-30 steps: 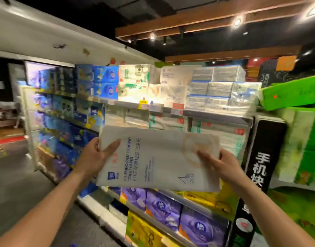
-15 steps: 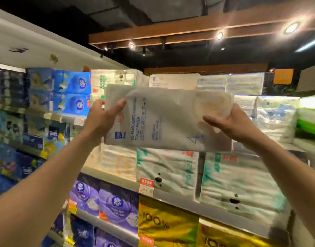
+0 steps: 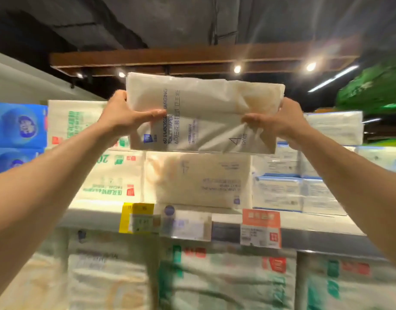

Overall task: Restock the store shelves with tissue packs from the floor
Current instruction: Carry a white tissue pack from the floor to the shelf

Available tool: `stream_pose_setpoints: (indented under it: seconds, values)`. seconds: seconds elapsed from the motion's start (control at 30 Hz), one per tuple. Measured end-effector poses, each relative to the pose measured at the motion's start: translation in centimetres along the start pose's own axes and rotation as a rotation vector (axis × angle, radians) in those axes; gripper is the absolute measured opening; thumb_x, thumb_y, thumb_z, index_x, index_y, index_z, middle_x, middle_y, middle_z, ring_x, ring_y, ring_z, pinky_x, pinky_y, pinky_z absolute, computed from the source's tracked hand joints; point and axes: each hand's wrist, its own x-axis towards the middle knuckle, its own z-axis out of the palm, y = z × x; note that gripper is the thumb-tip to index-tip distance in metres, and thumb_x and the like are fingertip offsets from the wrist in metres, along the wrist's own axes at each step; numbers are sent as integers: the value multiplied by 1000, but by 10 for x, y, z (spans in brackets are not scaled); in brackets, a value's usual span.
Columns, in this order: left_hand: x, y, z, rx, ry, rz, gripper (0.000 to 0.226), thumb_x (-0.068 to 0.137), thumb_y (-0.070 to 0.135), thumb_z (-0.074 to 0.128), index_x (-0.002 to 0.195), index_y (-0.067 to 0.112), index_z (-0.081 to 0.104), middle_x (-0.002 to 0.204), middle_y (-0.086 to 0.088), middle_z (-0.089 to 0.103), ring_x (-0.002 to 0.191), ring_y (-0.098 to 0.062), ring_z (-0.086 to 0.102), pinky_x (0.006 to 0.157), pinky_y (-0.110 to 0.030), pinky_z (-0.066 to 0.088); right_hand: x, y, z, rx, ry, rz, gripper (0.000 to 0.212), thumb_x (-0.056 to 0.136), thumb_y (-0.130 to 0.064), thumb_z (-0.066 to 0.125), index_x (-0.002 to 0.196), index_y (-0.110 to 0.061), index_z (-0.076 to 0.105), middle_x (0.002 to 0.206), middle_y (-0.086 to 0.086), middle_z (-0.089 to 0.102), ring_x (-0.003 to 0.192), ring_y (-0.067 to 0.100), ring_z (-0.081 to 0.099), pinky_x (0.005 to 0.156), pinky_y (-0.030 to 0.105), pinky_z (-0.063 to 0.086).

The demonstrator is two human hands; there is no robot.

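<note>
A flat, cream-white plastic-wrapped tissue pack (image 3: pixel 203 115) is held overhead, level and broadside, above a matching beige pack (image 3: pixel 197 180) already lying on the top shelf (image 3: pixel 92 217); this attitude is judged to suit stacking it on that pack. The left hand (image 3: pixel 123 115) is clamped on the pack's left end, thumb pressed along its face, fingers hidden behind. The right hand (image 3: pixel 280 121) is clamped likewise on the right end, the wrapper creased under the thumb. Support at both ends is judged to keep the soft pack from sagging. At the shelf's left end, blue boxed tissues (image 3: pixel 18 126) are stacked; white-and-green packs (image 3: pixel 98 157) stand beside them. Price tags (image 3: pixel 199 224) are fixed along the front edge. Overhead, a dark ceiling with a wooden beam (image 3: pixel 192 57) carrying spotlights is noted.
</note>
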Motion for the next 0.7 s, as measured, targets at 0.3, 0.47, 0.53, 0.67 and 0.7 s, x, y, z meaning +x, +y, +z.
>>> stream_pose_setpoints:
  seconds: [0.3,0.47,0.53,0.67,0.7]
  values:
    - [74,-46,42,159,102,46,88,54,60,90,120,16,52,112,1,60,100,-20,60,81,-38,55,52,34,57,-128,154,163,56,73,-32,90,120,-16,65,107,-3,69,96,17,68,92,43,59]
    - [78,-64,60,298,96,162,93,57,56,91,130,16,49,122,-5,62,109,-25,60,85,-37,53,66,44,66,-400,164,147,74,71,-49,87,129,-14,60,117,-2,67,106,21,64,89,39,55]
    - [81,-68,63,450,136,240,90,63,53,89,133,16,49,127,-10,56,113,-29,54,87,-39,46,67,46,73,-572,121,119,72,77,-56,80,131,-14,59,113,-3,63,102,20,59,87,36,49]
    - [87,-87,69,760,187,482,79,76,41,84,141,16,47,137,-15,49,125,-36,43,94,-48,38,70,55,85,-990,222,76,94,68,-83,66,124,-7,58,119,13,57,110,34,55,94,50,48]
    - [88,-91,70,791,193,510,74,79,41,82,140,16,49,138,-15,49,126,-37,42,94,-50,37,70,57,87,-1017,232,96,98,68,-82,67,128,-6,54,123,16,53,114,36,53,96,51,48]
